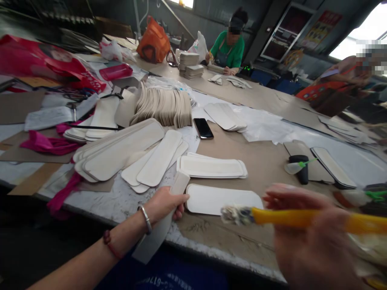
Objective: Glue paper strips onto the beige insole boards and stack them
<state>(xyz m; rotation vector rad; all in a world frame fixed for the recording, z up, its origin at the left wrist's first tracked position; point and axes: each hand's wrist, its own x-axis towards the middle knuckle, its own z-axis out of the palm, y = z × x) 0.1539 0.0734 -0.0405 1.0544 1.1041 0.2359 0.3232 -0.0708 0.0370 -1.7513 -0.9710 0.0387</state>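
Observation:
My left hand (165, 204) is closed on a pale flat strip (153, 241) that runs beneath the palm and out past both sides. Its thumb tip touches the left end of a white rounded board (223, 198) lying on the brown sheet. In the right foreground my right hand (314, 241), blurred, is wrapped round a yellow-handled brush (284, 217). The brush's matted bristle end points left, over the board's lower edge. Just behind that board lies a small stack of similar white boards (213, 166).
Fanned beige boards (123, 151) and a long row of curved pieces (163, 105) lie to the left. A phone (203, 128) rests mid-table. A dark object with a green tie (302, 169) is at right. Two people work beyond, one in a green top (237, 52).

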